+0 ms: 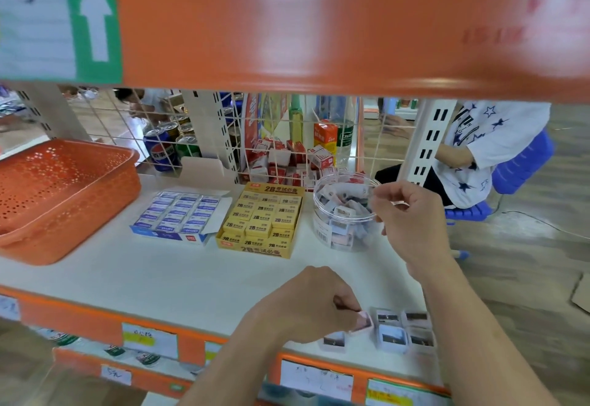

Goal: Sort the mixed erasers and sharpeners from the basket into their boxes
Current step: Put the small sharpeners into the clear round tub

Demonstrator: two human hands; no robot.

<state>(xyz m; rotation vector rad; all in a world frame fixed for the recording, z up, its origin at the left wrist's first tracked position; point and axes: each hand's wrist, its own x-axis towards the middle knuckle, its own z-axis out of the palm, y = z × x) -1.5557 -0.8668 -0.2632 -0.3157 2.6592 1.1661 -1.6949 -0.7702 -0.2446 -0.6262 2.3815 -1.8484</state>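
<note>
An orange basket (64, 195) stands at the left of the white shelf. A blue-and-white eraser box (182, 214) and a yellow 2B eraser box (261, 217) lie open in the middle. To their right stands a clear round tub (341, 214) holding small sharpeners. My right hand (412, 217) hovers at the tub's right rim with curled fingers; whether it holds anything cannot be made out. My left hand (306, 306) pinches a pink sharpener (364, 322) at the shelf's front edge. Several more sharpeners (396, 329) lie there in a loose group.
An orange shelf board (319, 22) hangs low overhead. A wire grid (287, 137) backs the shelf, with cans and small cartons behind it. A person in a white star shirt (498, 150) sits on a blue stool at the right. Price labels line the shelf's front edge.
</note>
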